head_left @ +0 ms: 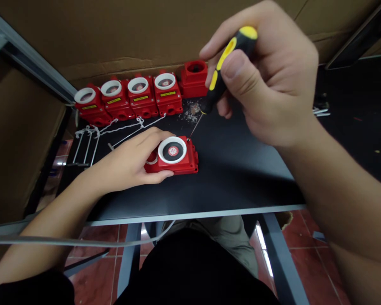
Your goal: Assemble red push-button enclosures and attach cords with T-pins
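Note:
A red box (190, 159) with a white ring and a dark round centre lies on the black tabletop (235, 178). My left hand (146, 154) is closed around its left end, thumb along the near side and fingers over the far side. Up and to the right, my right hand (266, 72) grips the black and yellow handle of a screwdriver (220, 70). The thin shaft slants down to the left, its tip at the screw in the box's far right corner. Whether the tip sits in the screw head is too small to tell.
Several similar red boxes (141, 100) with white rings line the back by a cardboard wall (114, 34). A red housing (193, 80) with an open top stands at the row's right. Metal rods (87, 148) with white string lie left; pale debris (192, 112) lies behind the held box.

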A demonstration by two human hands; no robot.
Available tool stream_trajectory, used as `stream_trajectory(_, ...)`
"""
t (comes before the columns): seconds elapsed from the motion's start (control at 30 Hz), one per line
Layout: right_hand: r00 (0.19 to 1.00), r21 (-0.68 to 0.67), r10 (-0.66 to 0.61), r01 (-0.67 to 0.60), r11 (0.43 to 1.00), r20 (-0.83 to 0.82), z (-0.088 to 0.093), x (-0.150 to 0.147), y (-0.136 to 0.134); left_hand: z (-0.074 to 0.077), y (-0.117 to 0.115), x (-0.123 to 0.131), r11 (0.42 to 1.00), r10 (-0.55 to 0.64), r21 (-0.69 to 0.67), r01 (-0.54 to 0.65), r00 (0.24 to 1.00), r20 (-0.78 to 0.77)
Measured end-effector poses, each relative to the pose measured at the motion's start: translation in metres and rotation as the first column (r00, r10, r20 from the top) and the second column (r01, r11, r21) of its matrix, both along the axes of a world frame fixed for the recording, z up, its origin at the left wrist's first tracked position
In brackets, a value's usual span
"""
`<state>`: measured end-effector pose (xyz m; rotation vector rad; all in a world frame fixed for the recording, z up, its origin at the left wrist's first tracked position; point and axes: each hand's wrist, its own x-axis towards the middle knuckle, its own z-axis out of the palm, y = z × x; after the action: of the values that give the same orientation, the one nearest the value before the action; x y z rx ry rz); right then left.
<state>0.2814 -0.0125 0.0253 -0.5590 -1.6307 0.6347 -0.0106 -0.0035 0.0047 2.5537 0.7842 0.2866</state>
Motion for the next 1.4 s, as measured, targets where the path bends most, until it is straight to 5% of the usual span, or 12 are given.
stream_trajectory(0.8,1.000,-0.036,-0.016,0.015,0.999,-0.014,0.004,0.000,-0.007,-0.001,0.000,0.000,1.000,-0.011,0.007,0.010,1.000,0.022)
stream_trajectory(1.17,0.980,-0.085,-0.153,0.165,0.983,0.124,0.002,0.007,-0.006,0.000,0.000,-0.001,1.000,0.003,0.001,-0.003,1.000,-0.003)
stream_trajectory(1.4,0.975,-0.035,-0.139,0.147,0.988,0.172,0.002,0.014,-0.012,-0.001,0.000,-0.001,1.000,-0.018,0.013,0.017,1.000,0.021)
